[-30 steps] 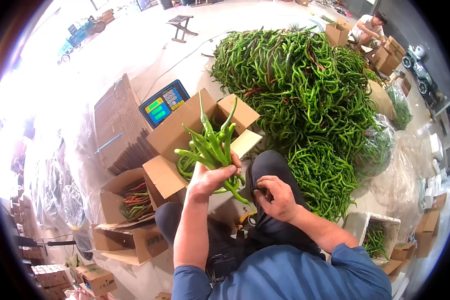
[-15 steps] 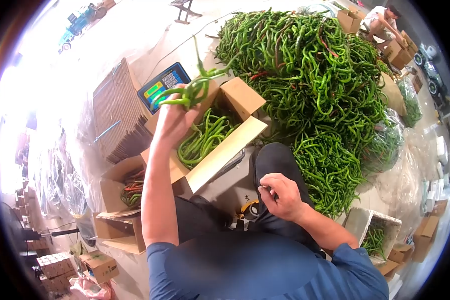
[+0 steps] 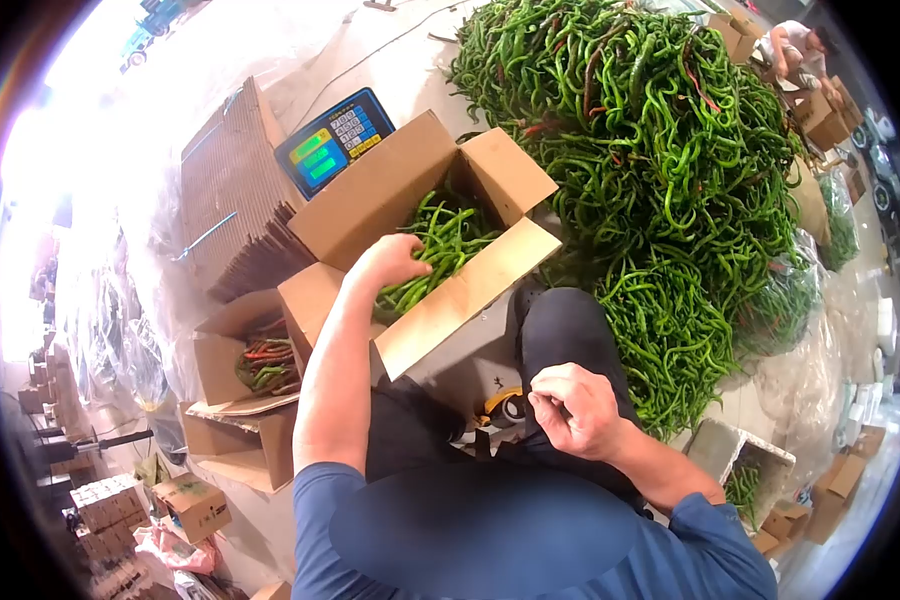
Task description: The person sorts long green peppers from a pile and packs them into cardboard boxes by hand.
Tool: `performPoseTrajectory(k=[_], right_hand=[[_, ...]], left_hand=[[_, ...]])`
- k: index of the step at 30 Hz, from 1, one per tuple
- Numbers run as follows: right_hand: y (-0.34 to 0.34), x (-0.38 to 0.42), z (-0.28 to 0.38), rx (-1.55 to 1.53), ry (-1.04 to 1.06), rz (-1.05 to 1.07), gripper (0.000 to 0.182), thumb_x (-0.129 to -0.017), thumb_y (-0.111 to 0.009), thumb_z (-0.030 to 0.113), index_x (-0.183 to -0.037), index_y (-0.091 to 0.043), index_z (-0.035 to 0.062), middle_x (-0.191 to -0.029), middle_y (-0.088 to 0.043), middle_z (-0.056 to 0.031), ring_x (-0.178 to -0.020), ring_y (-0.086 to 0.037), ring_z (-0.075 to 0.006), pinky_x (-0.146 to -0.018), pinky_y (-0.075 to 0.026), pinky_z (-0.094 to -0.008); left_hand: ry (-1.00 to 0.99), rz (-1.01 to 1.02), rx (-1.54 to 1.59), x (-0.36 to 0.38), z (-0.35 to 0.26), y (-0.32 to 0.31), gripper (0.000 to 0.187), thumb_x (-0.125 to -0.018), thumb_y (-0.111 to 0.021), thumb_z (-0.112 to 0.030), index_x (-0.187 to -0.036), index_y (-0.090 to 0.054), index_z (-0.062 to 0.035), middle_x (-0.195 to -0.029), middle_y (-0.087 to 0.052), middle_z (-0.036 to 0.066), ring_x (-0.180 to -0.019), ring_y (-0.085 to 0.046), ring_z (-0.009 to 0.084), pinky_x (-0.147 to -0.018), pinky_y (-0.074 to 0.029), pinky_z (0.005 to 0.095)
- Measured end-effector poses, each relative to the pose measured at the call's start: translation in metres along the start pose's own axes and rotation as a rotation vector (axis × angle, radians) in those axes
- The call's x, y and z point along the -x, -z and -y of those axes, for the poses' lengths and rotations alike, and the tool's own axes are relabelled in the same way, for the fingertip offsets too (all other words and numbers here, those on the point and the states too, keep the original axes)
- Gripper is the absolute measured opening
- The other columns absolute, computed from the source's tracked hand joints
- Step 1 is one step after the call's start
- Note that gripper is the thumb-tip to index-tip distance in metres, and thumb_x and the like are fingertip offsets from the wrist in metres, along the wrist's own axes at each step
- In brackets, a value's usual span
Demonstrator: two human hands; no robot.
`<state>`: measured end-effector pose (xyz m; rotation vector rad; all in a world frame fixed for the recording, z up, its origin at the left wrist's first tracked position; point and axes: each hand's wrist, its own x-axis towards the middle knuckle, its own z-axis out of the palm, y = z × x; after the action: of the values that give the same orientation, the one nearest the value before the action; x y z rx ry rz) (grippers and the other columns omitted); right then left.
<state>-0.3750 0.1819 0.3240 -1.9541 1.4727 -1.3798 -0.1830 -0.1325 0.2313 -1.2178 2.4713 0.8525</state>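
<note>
My left hand [image 3: 395,262] reaches into an open cardboard box [image 3: 375,180]. Its curled fingers are down among long green chili peppers [image 3: 450,235] that lie in the box, and the fingertips are partly hidden. Above my bent right knee, my right hand [image 3: 578,410] is held closed in a loose curl. Whether anything small sits inside its fingers I cannot make out. Just behind the box, a scale display [image 3: 335,143] with lit green readouts and a keypad leans tilted.
A large heap of green chili peppers [image 3: 650,150] spreads to the right. Flattened cartons [image 3: 235,185] are stacked at left, near a box of reddish peppers [image 3: 225,365]. A foam crate [image 3: 705,455] stands at lower right. Another person [image 3: 795,60] works at the far right.
My left hand has come down from above the box with a bunch of green chili peppers and is now inside it. My right hand has shifted slightly right and down. The view has moved a little.
</note>
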Motion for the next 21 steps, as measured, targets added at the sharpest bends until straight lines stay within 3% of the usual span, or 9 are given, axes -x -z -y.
performPoseTrajectory(k=[3,7,10,14,16,17,21], right_hand=[[0.011,0.002,-0.001,0.002,0.044,-0.050,0.024,-0.077,-0.069,-0.007,-0.097,-0.058,0.0005,-0.088,-0.065,-0.0125,-0.071,-0.066,-0.0265,-0.058,-0.054,-0.0339],[0.046,0.022,-0.010,0.107,-0.011,-0.123,0.022,-0.078,-0.068,-0.008,-0.096,-0.059,-0.0001,-0.086,-0.065,-0.0122,-0.069,-0.065,-0.0268,-0.057,-0.054,-0.0330],[0.066,0.061,-0.038,0.128,-0.404,-0.167,0.014,-0.083,-0.066,-0.002,-0.096,-0.061,0.0002,-0.083,-0.065,-0.0119,-0.070,-0.064,-0.0234,-0.060,-0.052,-0.0310],[0.067,0.157,-0.112,0.027,-1.118,-0.245,0.017,-0.089,-0.067,0.012,-0.100,-0.064,-0.0004,-0.087,-0.068,-0.0129,-0.076,-0.064,-0.0200,-0.071,-0.051,-0.0325],[0.065,0.216,-0.140,0.129,-1.191,-0.194,0.018,-0.088,-0.066,0.015,-0.097,-0.065,-0.0005,-0.086,-0.069,-0.0155,-0.077,-0.066,-0.0248,-0.072,-0.052,-0.0357],[0.064,0.238,-0.145,0.169,-1.246,-0.160,0.019,-0.088,-0.065,0.017,-0.096,-0.065,-0.0003,-0.085,-0.070,-0.0164,-0.077,-0.067,-0.0268,-0.073,-0.053,-0.0370],[0.061,0.290,-0.146,0.169,-1.340,-0.099,0.019,-0.086,-0.064,0.017,-0.094,-0.065,0.0003,-0.085,-0.070,-0.0184,-0.078,-0.068,-0.0329,-0.073,-0.053,-0.0405]], left_hand=[[0.023,0.028,-0.165,-0.002,-0.012,-0.026,0.051,-0.076,-0.076,-0.034,-0.115,-0.062,-0.0045,-0.113,-0.066,0.020,-0.108,-0.063,0.0352,-0.090,-0.052,0.0459],[-0.027,-0.228,-0.215,-0.015,-0.020,-0.050,0.043,-0.081,-0.071,-0.037,-0.108,-0.062,-0.0054,-0.110,-0.063,0.017,-0.106,-0.062,0.0340,-0.087,-0.051,0.0484],[0.026,-0.364,-0.220,-0.028,-0.030,-0.057,0.033,-0.086,-0.067,-0.036,-0.095,-0.061,-0.0052,-0.105,-0.064,0.017,-0.098,-0.063,0.0370,-0.083,-0.051,0.0507],[0.106,-0.543,-0.250,-0.047,-0.023,-0.065,0.025,-0.087,-0.064,-0.032,-0.096,-0.063,-0.0079,-0.104,-0.062,0.016,-0.097,-0.063,0.0373,-0.082,-0.051,0.0497],[0.129,-0.536,-0.230,-0.050,-0.029,-0.056,0.028,-0.084,-0.072,-0.030,-0.095,-0.064,-0.0058,-0.107,-0.061,0.015,-0.100,-0.062,0.0361,-0.082,-0.051,0.0474],[0.115,-0.617,-0.218,-0.052,-0.032,-0.054,0.030,-0.080,-0.076,-0.029,-0.089,-0.064,-0.0033,-0.099,-0.064,0.016,-0.092,-0.063,0.0366,-0.080,-0.051,0.0466],[0.194,-0.593,0.106,-0.050,-0.053,-0.027,0.042,-0.075,-0.082,-0.035,-0.073,-0.059,0.0013,-0.067,-0.062,0.017,-0.067,-0.062,0.0352,-0.069,-0.049,0.0454]])
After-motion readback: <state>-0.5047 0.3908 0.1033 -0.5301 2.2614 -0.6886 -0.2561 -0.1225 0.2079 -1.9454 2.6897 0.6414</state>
